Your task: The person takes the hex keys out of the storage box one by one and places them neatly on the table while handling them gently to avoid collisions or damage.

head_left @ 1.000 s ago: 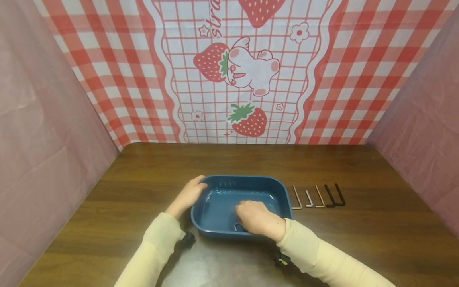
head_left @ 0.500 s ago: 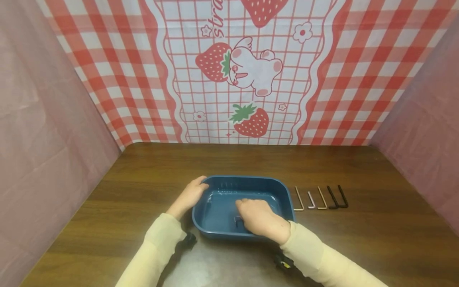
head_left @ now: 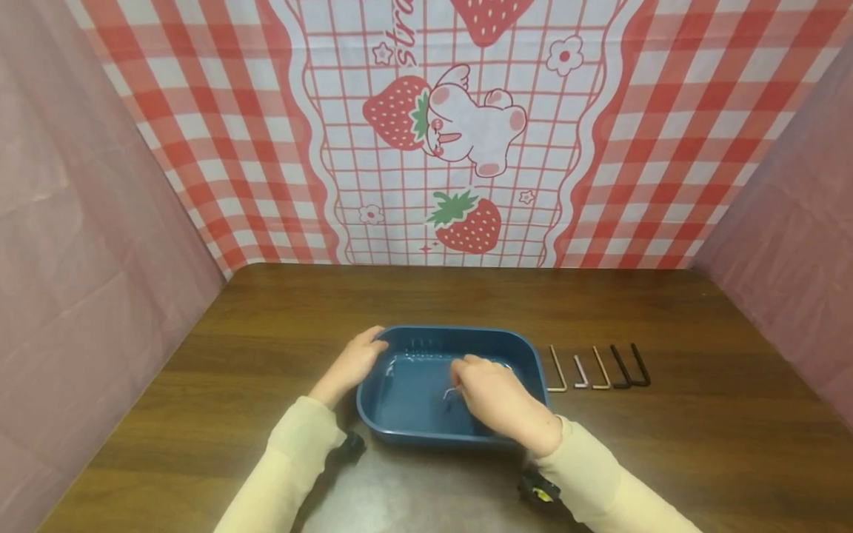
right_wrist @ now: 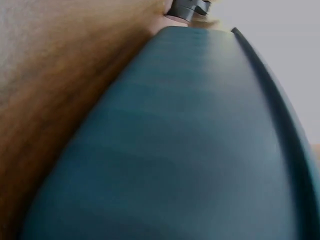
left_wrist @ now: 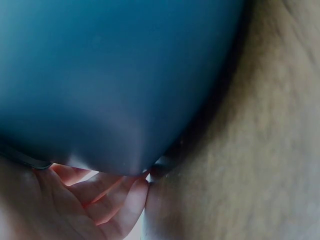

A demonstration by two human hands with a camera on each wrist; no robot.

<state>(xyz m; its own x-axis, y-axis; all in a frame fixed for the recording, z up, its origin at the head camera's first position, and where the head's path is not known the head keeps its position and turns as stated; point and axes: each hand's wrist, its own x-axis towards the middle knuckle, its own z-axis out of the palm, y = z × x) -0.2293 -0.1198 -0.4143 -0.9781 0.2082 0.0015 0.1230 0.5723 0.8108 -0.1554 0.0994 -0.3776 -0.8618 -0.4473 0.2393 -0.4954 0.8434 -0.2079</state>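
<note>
A blue rectangular plastic bin (head_left: 426, 435) with rounded corners stands on the wooden table. My left hand (head_left: 352, 366) holds its far left corner, the thumb over the rim. The left wrist view shows the fingers (left_wrist: 117, 202) against the outside of the bin wall (left_wrist: 110, 85). Inside the bin, my right hand (head_left: 496, 396) pinches a small silver hex key (head_left: 450, 392). Its bent end pokes out left of the fingers, and the rest is hidden by the hand. In the right wrist view the bin's outer wall (right_wrist: 175, 140) blocks sight of that hand.
Right of the bin, several L-shaped hex keys lie in a row: a silver key (head_left: 558, 370), a short lilac key (head_left: 581, 372), a pale gold key (head_left: 602, 369) and black keys (head_left: 640, 366). A strawberry-print cloth (head_left: 466, 148) hangs behind the table (head_left: 280, 296).
My right hand has lifted slightly and shifted right within the bin, the hex key coming with it. My left hand stays on the corner.
</note>
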